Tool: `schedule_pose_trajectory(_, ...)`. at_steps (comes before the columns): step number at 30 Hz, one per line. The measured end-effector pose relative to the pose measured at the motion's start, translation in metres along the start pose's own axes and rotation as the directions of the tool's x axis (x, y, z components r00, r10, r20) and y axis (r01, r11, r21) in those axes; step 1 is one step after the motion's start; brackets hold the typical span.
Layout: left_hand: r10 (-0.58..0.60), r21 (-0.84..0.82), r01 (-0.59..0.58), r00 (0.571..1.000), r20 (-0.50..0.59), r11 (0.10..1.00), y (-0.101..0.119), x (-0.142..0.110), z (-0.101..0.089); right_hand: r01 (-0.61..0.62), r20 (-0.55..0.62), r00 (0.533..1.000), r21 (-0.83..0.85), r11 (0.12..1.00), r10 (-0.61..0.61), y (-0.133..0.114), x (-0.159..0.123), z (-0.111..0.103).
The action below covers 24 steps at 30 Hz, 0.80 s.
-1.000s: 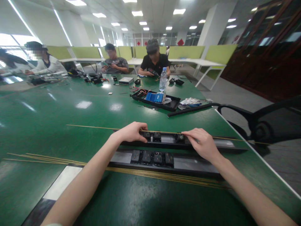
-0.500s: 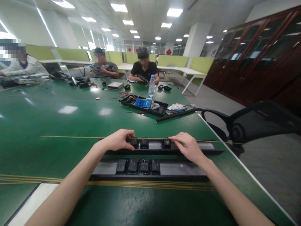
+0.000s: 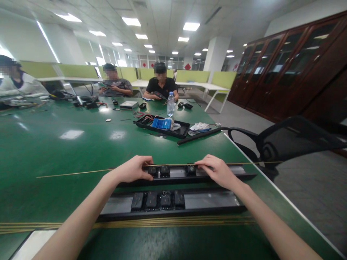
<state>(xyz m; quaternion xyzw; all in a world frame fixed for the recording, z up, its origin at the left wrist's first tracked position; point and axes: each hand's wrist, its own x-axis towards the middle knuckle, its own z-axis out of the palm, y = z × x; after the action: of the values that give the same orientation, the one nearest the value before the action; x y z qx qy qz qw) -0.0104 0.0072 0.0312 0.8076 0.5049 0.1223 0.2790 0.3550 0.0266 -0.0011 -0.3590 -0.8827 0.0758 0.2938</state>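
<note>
A thin brass-coloured rod [image 3: 173, 165] runs lengthwise over the far black channel [image 3: 187, 178], its ends reaching well past it on both sides. My right hand [image 3: 215, 169] pinches that rod beside the rightmost small black block [image 3: 191, 169] in the channel. With thumb in front and fingers behind, my left hand [image 3: 134, 168] grips around the leftmost black block [image 3: 152, 170]; its fingertips are partly hidden. Another black block [image 3: 164, 170] sits between them. Nearer to me lies a second channel [image 3: 208, 200] holding several black blocks with small slots [image 3: 151, 199].
Several more brass rods [image 3: 173, 221] lie along the front. Beyond the channels are a black tray [image 3: 183, 130], a water bottle [image 3: 170, 104], gloves [image 3: 200, 128] and a black strip [image 3: 202, 136]. A chair [image 3: 271, 144] stands right of the table edge. People sit across the table.
The camera view has shifted, so the scene sits a little lower and further left. The rod's left end now slopes downward. Both hands keep nearly the same hold.
</note>
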Motion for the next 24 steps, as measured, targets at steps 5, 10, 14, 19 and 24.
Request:
schedule_pose_trajectory(5, -0.002, 0.005, 0.002, 1.000, -0.001, 1.000, -0.001, 0.000, 0.000, -0.005, -0.005, 1.000, 0.015, 1.000, 0.006, -0.001, 0.000, 0.001)
schedule_pose_trajectory(10, 0.001, -0.002, -0.001, 1.000, 0.002, 1.000, 0.001, 0.000, -0.001, -0.006, 0.000, 1.000, 0.005, 1.000, 0.006, 0.001, 0.000, -0.001)
schedule_pose_trajectory(14, 0.005, 0.010, -0.005, 1.000, -0.001, 1.000, 0.002, 0.000, -0.001, -0.016, 0.007, 1.000, 0.013, 1.000, 0.016, 0.005, -0.001, -0.003)
schedule_pose_trajectory(19, 0.002, -0.019, -0.002, 1.000, -0.001, 1.000, 0.001, 0.000, -0.001, -0.030, 0.030, 0.999, 0.001, 1.000, 0.030, 0.007, -0.001, -0.006)
schedule_pose_trajectory(24, 0.001, -0.027, -0.001, 1.000, 0.009, 1.000, 0.001, 0.000, 0.000, -0.053, 0.056, 0.997, 0.002, 0.999, 0.053, 0.011, -0.002, -0.010)
